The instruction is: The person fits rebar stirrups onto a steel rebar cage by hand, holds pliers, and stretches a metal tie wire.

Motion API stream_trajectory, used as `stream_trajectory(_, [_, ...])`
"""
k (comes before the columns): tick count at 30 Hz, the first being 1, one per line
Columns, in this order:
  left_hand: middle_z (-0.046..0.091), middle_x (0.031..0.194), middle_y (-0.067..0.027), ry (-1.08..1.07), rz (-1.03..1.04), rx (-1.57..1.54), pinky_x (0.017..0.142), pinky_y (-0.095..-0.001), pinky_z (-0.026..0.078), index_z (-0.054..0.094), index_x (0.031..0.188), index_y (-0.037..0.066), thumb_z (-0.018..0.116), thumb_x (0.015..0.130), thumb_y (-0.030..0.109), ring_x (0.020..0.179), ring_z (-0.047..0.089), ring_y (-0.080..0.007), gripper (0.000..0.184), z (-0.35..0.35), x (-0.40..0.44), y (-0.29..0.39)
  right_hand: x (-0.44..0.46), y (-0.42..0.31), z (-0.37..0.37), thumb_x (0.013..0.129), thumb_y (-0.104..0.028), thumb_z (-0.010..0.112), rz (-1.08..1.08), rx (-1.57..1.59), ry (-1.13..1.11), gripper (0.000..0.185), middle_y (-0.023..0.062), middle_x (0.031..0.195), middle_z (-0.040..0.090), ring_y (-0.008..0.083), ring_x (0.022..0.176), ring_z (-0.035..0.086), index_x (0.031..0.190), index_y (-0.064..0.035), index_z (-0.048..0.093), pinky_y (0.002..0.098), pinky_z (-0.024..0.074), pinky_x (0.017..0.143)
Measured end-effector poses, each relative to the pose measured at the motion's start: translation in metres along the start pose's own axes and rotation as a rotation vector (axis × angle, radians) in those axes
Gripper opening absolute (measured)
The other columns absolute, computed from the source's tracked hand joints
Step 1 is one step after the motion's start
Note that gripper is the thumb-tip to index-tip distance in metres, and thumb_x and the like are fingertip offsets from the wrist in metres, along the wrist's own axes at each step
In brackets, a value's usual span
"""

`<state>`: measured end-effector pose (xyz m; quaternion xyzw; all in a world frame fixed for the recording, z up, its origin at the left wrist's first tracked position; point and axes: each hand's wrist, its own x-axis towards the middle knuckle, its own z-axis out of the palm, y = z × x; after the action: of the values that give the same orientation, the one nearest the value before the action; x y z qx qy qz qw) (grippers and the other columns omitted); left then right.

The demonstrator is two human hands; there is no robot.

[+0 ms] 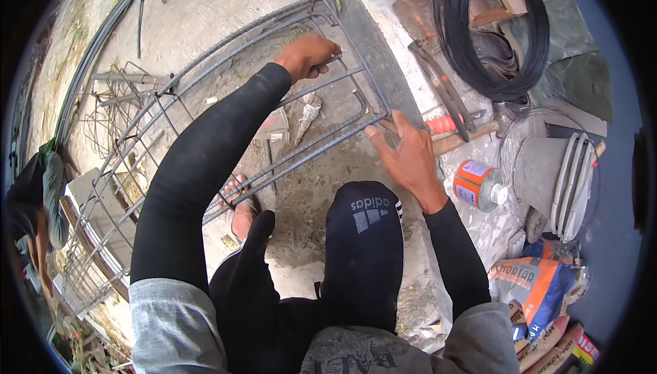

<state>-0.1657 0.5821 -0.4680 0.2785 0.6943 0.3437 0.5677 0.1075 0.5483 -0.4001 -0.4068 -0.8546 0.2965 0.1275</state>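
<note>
A long rebar cage [301, 158], made of ribbed steel bars and square stirrups, lies slanting across the floor in front of me. My left hand [308, 58] is closed at a thin bar near the cage's far end; its fingertips are partly hidden. At the near corner of that end, my right hand [408, 158] has its thumb and fingers around a bent stirrup [373, 115]. Close beyond the right hand are long-handled pincers [445, 90] and a tool with a red grip [443, 125].
A coil of black wire [457, 52] lies at the upper right. On the ledge stand a bottle with an orange label [477, 184] and, below, a mortar bag [530, 281]. Tangled wire [113, 110] and long bars [96, 59] lie left. My sandalled foot [241, 220] is beside the cage.
</note>
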Motion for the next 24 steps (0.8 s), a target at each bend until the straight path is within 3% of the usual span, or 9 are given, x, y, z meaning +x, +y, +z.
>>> stream_trajectory(6, [0.059, 0.071, -0.0090, 0.039, 0.047, 0.039, 0.047, -0.0338, 0.042, 0.063, 0.084, -0.003, 0.060, 0.092, 0.025, 0.056, 0.056, -0.0159, 0.029, 0.000, -0.006, 0.003, -0.002, 0.005, 0.005, 0.088, -0.042, 0.080, 0.017, -0.158, 0.019, 0.053, 0.0276, 0.081, 0.069, 0.0472, 0.074, 0.068, 0.107, 0.0057, 0.067, 0.0467, 0.0528, 0.064])
stream_trajectory(10, [0.052, 0.070, 0.0007, 0.046, 0.038, 0.095, 0.046, -0.0287, 0.035, 0.058, 0.087, 0.007, 0.061, 0.096, 0.035, 0.055, 0.046, -0.0087, 0.029, 0.003, 0.002, -0.005, -0.003, -0.005, 0.010, 0.087, -0.047, 0.080, 0.104, -0.251, -0.015, 0.067, 0.0306, 0.074, 0.066, 0.0450, 0.074, 0.071, 0.114, 0.0123, 0.066, 0.0488, 0.0528, 0.065])
stream_trajectory(13, [0.053, 0.071, 0.0008, 0.050, 0.016, 0.066, 0.046, -0.0276, 0.036, 0.059, 0.091, 0.006, 0.063, 0.096, 0.032, 0.057, 0.049, -0.0093, 0.027, 0.000, 0.006, -0.001, 0.003, 0.008, 0.007, 0.095, -0.046, 0.072, -0.076, -0.064, 0.041, 0.059, 0.0292, 0.073, 0.066, 0.0441, 0.071, 0.068, 0.112, 0.0101, 0.066, 0.0488, 0.0504, 0.067])
stream_trajectory(16, [0.055, 0.073, 0.0008, 0.049, 0.013, -0.011, 0.046, -0.0257, 0.038, 0.061, 0.095, 0.005, 0.065, 0.096, 0.031, 0.059, 0.052, -0.0091, 0.026, -0.001, -0.003, 0.001, 0.012, -0.005, -0.010, 0.103, -0.048, 0.058, 0.229, 0.180, -0.084, 0.057, 0.0257, 0.073, 0.064, 0.0390, 0.066, 0.061, 0.105, 0.0084, 0.066, 0.0476, 0.0484, 0.069])
stream_trajectory(19, [0.062, 0.079, -0.0010, 0.027, 0.016, -0.053, 0.047, -0.0257, 0.040, 0.063, 0.097, 0.004, 0.066, 0.097, 0.030, 0.061, 0.056, -0.0097, 0.026, -0.004, -0.004, 0.003, 0.008, -0.002, 0.017, 0.108, -0.051, 0.046, 0.309, 0.277, 0.178, 0.060, 0.0208, 0.081, 0.063, 0.0332, 0.063, 0.055, 0.102, 0.0057, 0.064, 0.0482, 0.0466, 0.070])
stream_trajectory(21, [0.067, 0.083, -0.0039, -0.004, 0.034, -0.084, 0.046, -0.0286, 0.042, 0.064, 0.095, 0.002, 0.066, 0.097, 0.026, 0.060, 0.060, -0.0122, 0.024, -0.007, -0.001, 0.002, 0.008, -0.007, 0.032, 0.107, -0.054, 0.045, 0.299, 0.380, 0.264, 0.060, 0.0195, 0.087, 0.064, 0.0271, 0.061, 0.053, 0.108, 0.0033, 0.062, 0.0433, 0.0466, 0.064])
stream_trajectory(24, [0.071, 0.087, -0.0015, -0.024, 0.002, -0.092, 0.049, -0.0265, 0.043, 0.067, 0.101, 0.005, 0.066, 0.098, 0.027, 0.062, 0.060, -0.0102, 0.023, -0.007, -0.002, 0.002, 0.004, -0.029, 0.032, 0.105, -0.062, 0.043, 0.669, 0.736, 0.218, 0.064, 0.0174, 0.096, 0.066, 0.0168, 0.056, 0.046, 0.118, -0.0006, 0.057, 0.0329, 0.0403, 0.052])
